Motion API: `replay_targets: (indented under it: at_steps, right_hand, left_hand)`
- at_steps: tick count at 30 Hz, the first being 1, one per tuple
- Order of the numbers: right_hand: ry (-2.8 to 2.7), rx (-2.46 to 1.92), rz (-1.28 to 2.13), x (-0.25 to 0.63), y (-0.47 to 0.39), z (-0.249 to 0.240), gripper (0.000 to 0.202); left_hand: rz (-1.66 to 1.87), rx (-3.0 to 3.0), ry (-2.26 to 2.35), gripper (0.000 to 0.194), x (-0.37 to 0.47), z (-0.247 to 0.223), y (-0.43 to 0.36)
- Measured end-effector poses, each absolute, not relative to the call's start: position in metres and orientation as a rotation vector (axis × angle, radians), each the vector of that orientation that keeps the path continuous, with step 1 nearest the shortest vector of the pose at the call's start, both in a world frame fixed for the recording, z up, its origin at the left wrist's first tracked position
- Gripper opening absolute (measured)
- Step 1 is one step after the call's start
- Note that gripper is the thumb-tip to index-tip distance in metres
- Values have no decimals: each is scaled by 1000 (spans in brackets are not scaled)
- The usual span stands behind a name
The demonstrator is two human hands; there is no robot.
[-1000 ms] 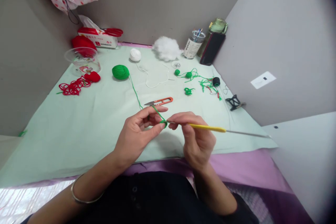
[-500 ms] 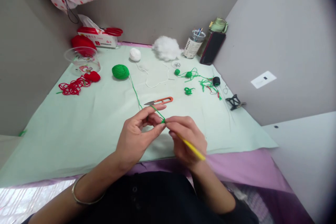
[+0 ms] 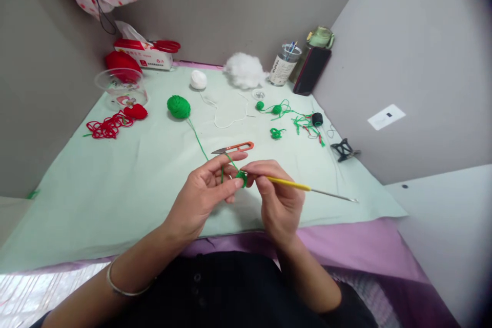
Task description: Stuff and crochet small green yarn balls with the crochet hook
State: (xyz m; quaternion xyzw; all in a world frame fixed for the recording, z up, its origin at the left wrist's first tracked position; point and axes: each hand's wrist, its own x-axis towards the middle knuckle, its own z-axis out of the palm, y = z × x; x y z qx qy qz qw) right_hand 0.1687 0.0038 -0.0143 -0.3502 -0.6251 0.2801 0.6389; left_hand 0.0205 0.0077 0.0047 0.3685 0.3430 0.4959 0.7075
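My left hand [image 3: 205, 187] pinches a small green crochet piece [image 3: 241, 178] between thumb and fingers. Green yarn runs over its raised index finger and back to the green yarn ball [image 3: 179, 106]. In my right hand [image 3: 282, 200] is a yellow-handled crochet hook [image 3: 290, 183], closed in the fingers, its rear metal end pointing right. The hook's front tip meets the green piece, partly hidden by my fingers. Just beyond my left fingertips lie orange thread snips [image 3: 233, 147] on the cloth.
Red yarn [image 3: 105, 127], a clear plastic tub [image 3: 121, 92] and a tissue box [image 3: 144, 55] stand left. White yarn [image 3: 199, 80] and stuffing [image 3: 245, 70] lie behind. Small green pieces [image 3: 275, 134], a black thread spool [image 3: 317, 119], a pen cup [image 3: 284, 65] and a phone [image 3: 312, 70] are right.
The crochet hook has swung from pointing down toward me to lying nearly level, pointing right. More of the green piece shows. The green yarn ball has rolled slightly.
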Motion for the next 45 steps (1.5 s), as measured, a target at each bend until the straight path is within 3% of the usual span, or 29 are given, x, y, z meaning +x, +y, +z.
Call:
replay_targets:
  at_steps: [7,13,19,24,45]
  right_hand:
    - [-1654,-862,172,169,-2,-23,31]
    - [-1297,-783,735,175,7,-11,19]
    - [-1308,-818,837,173,7,-15,15]
    - [-1179,-758,1038,178,9,-18,17]
    - [-1509,-811,603,183,-3,-9,23]
  left_hand:
    - [1032,620,697,38,19,2,11]
    - [1086,654,747,23,16,1,13]
    - [1123,803,812,37,21,3,9]
    - [1142,902,848,34,17,2,9]
    - [1125,1050,916,32,10,1,9]
